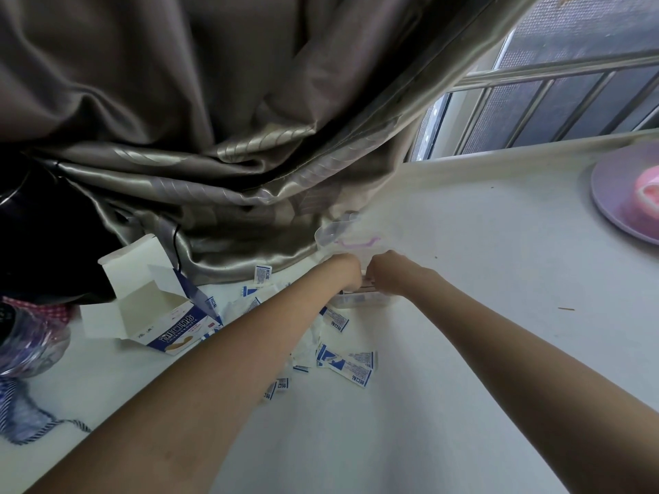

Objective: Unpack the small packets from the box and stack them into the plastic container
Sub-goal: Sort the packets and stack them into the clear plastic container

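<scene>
My two bare forearms fill the near part of the view and meet over the far side of the white table (pixel 463 279). The left hand (pixel 344 269) and right hand (pixel 387 274) sit knuckle to knuckle above the clear plastic container (pixel 335 233), fingers curled downward and hidden from me. I cannot tell what they have hold of, though a thin pale edge shows between them.

Loose packets (pixel 351 363) lie scattered on the table under and beside my left forearm, more of them nearer the curtain (pixel 214 137). The opened box (pixel 157 311) lies on its side to the left, flaps up.

I judge the packets to be featherlight, flat and limp, with slick wrappers that slide on one another. I would pinch several by their long edges, square them, then lower them flat. The container looks thin and light, so it may skid if nudged.
</scene>
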A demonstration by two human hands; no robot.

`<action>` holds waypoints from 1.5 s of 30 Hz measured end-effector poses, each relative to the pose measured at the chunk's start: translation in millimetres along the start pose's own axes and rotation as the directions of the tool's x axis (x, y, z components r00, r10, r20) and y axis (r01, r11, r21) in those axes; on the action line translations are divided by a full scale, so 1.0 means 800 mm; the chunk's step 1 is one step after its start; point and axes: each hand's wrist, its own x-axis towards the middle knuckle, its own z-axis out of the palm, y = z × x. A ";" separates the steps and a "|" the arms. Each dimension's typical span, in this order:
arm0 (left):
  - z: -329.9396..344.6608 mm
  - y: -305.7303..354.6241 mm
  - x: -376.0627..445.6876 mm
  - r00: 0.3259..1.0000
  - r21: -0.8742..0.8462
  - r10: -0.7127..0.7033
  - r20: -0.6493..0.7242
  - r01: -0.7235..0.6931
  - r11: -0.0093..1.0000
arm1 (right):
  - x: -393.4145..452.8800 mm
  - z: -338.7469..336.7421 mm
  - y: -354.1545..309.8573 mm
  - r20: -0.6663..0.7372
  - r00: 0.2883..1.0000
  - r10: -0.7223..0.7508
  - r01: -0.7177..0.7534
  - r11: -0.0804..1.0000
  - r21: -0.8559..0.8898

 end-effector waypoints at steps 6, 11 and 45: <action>-0.019 -0.002 -0.018 0.993 -0.061 0.026 -0.119 -0.033 0.998 | -0.022 -0.024 -0.014 -0.108 0.994 0.022 -0.010 0.994 0.108; -0.016 -0.034 -0.053 0.876 -0.281 0.046 -0.480 -0.203 0.938 | -0.058 -0.059 -0.050 -0.225 0.972 -0.074 0.101 0.988 0.113; 0.153 -0.183 -0.111 0.962 -0.276 -0.032 -0.273 -0.046 0.960 | -0.070 0.074 -0.070 0.124 0.989 0.085 -0.150 0.591 0.793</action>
